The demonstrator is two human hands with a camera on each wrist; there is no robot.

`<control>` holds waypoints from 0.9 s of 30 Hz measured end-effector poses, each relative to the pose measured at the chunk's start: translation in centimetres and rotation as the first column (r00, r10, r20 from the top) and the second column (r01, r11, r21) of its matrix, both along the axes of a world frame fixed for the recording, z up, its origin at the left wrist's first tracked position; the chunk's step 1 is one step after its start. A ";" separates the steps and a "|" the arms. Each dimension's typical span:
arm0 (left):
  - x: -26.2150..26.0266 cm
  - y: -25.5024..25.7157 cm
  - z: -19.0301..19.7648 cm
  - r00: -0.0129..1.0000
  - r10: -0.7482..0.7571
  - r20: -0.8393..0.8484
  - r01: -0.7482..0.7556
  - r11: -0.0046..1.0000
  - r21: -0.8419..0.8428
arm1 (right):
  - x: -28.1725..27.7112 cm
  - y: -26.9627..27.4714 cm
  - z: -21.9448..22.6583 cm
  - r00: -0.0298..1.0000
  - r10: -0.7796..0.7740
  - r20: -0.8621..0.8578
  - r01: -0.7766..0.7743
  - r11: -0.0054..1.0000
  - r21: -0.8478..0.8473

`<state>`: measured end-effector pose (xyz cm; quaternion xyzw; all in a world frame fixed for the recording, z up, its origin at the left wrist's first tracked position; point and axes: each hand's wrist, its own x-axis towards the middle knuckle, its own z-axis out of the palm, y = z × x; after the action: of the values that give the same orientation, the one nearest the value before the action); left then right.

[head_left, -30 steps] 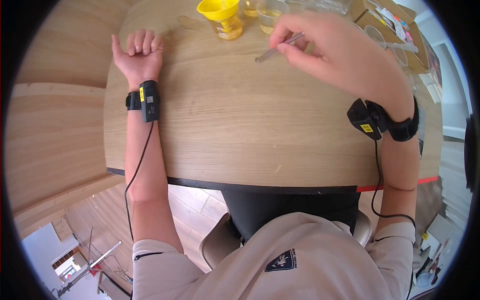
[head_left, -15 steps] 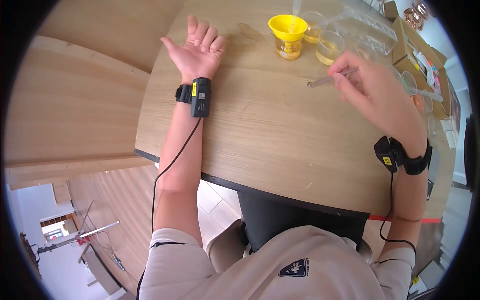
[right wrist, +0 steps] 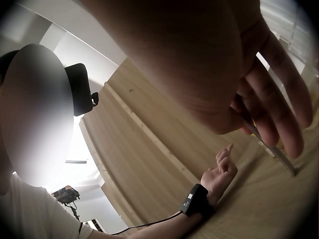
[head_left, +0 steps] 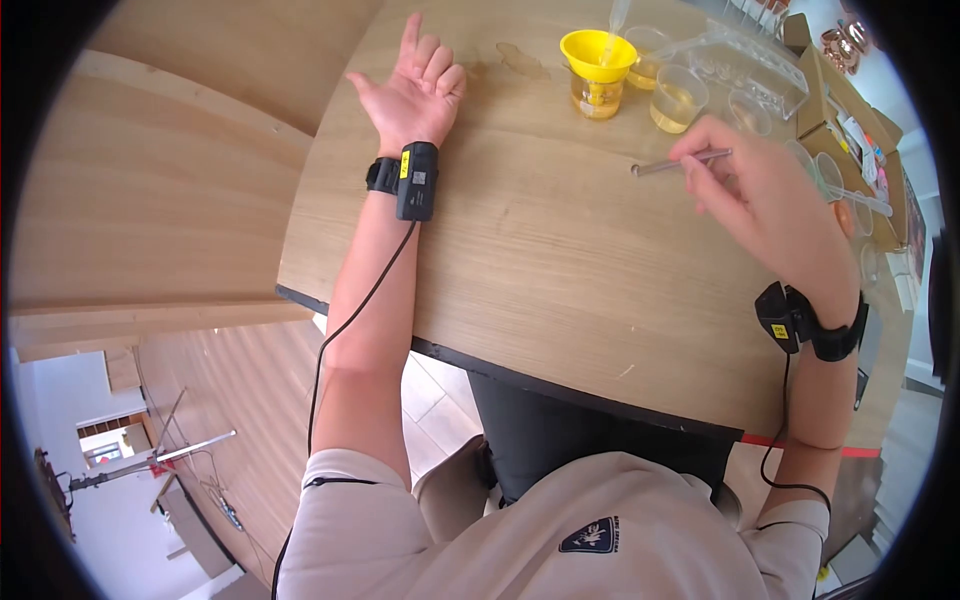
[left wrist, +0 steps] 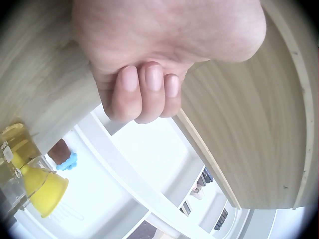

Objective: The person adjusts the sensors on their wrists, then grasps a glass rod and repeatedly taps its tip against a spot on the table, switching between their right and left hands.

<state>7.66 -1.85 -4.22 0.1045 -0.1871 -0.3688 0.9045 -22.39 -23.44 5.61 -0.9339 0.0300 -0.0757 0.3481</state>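
My right hand (head_left: 765, 205) pinches a thin clear glass rod (head_left: 655, 168) between thumb and fingers. The rod slants out to the left, over the table; its rounded tip shows in the head view, and in the right wrist view the rod (right wrist: 279, 155) passes by the fingers. My left hand (head_left: 412, 105) lies palm up at the table's left side, holding nothing. Its thumb and index finger stick out while the other fingers (left wrist: 153, 94) curl loosely. Beyond both hands stands a glass beaker (head_left: 597, 104) of amber liquid, with a yellow funnel (head_left: 583, 70) in its mouth.
Beside the beaker are plastic cups (head_left: 668, 118) of yellowish liquid. A clear dropper (head_left: 619, 16) stands over the funnel. A clear plastic rack (head_left: 790, 85) and a cardboard box (head_left: 822, 112) are at the back right. A wooden panel (head_left: 170, 200) rises at the left.
The head view has turned, so the table things appear farther right. My left hand's thumb has spread and its index finger has straightened. The right hand keeps its pinch on the glass rod.
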 end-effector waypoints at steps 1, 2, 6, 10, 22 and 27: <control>-0.1 0.0 0.0 1.000 0.003 0.006 -0.003 1.000 -0.005 | 0.0 0.1 0.0 1.000 -0.001 0.001 0.001 1.000 -0.006; -0.1 0.0 0.1 1.000 0.003 0.013 -0.002 1.000 -0.010 | 0.0 0.1 0.1 1.000 -0.002 0.005 0.002 1.000 -0.015; -0.1 0.0 0.1 1.000 0.010 0.002 -0.010 1.000 -0.014 | 0.0 0.2 0.0 1.000 0.002 0.026 -0.001 0.999 -0.037; -0.2 0.0 0.2 1.000 0.021 -0.009 -0.021 1.000 0.007 | -0.1 0.3 0.2 1.000 -0.014 0.019 0.014 1.000 -0.013; 0.4 0.0 0.3 0.982 -0.064 0.176 0.077 0.995 -0.068 | -0.1 0.5 -0.1 0.999 -0.004 0.037 0.006 0.998 -0.062; -2.3 -0.7 2.4 0.994 0.052 0.094 -0.055 0.998 0.032 | -0.2 0.7 0.0 1.000 0.010 0.013 -0.009 0.998 -0.069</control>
<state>5.39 -2.57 -1.79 0.1421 -0.2195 -0.3423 0.9025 -22.58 -22.76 5.65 -0.9449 0.0203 -0.0814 0.3164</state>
